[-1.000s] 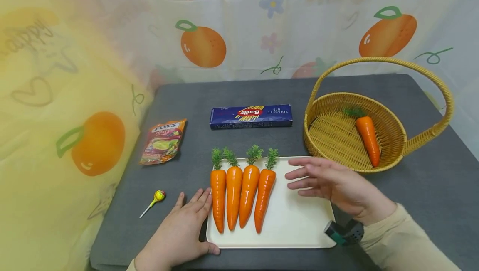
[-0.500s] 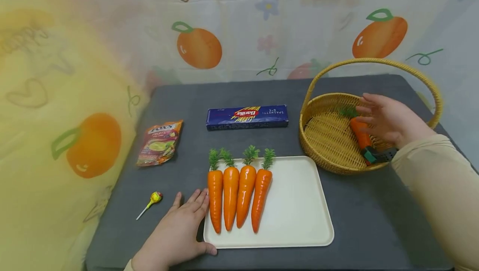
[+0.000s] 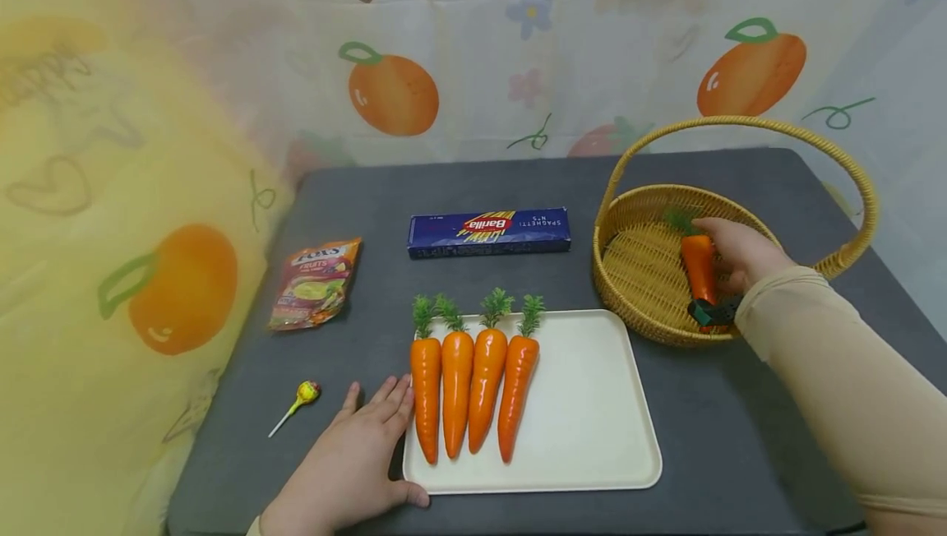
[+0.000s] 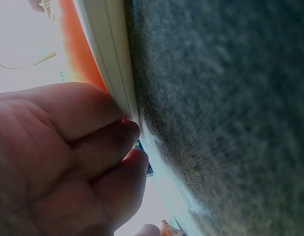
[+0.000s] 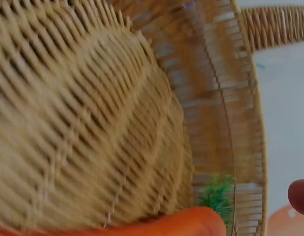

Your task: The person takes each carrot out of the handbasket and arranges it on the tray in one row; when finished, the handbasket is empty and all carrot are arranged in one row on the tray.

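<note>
My left hand [image 3: 358, 450] lies at the near left corner of a white tray [image 3: 584, 429], with its fingers against the left edge. In the left wrist view its fingertips [image 4: 132, 130] meet the tray's side. Several orange carrots [image 3: 457, 392] with green tops lie side by side on the tray's left half. My right hand [image 3: 747, 250] is inside the wicker basket [image 3: 639, 269], at the right side of another carrot [image 3: 699, 261]. One fingertip [image 5: 300, 196] shows apart from that carrot's end in the right wrist view. Whether the hidden fingers grip it cannot be seen.
A blue spaghetti box [image 3: 488, 232] lies behind the tray. On the left are a candy bag [image 3: 316, 285] and a lollipop [image 3: 297, 403]. The basket's tall handle [image 3: 858, 182] arches over my right forearm. A printed curtain [image 3: 473, 43] hangs behind the table.
My right hand has moved from above the tray into the basket, reaching the carrot there. That carrot has shifted slightly left and turned. The left hand stays at the tray's corner.
</note>
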A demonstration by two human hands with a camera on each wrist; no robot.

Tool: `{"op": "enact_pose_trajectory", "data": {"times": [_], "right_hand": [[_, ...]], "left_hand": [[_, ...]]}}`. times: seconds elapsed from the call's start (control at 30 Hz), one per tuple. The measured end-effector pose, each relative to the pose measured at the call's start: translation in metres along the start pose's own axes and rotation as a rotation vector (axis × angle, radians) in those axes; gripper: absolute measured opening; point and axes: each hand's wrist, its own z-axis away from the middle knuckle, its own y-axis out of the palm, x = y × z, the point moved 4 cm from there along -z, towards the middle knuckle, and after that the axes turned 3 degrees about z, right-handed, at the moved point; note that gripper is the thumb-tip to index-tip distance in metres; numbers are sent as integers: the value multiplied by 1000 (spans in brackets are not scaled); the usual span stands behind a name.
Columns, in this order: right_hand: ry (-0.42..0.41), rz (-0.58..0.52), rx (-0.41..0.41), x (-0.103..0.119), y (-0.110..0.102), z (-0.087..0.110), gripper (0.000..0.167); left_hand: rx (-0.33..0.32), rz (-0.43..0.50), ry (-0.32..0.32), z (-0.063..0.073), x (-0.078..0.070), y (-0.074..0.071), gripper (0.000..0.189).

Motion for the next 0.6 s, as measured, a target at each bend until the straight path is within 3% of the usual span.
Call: {"op": "enact_pose_trajectory", "data": {"times": [0.43, 0.6], "right_hand": [[-24, -49, 82, 10, 45, -9, 85], [-15, -40, 195, 12, 55, -16, 84]], "left_hand": [[17, 14, -8, 0, 0, -2, 138], [8, 14, -2, 1, 0, -2, 138]]}}
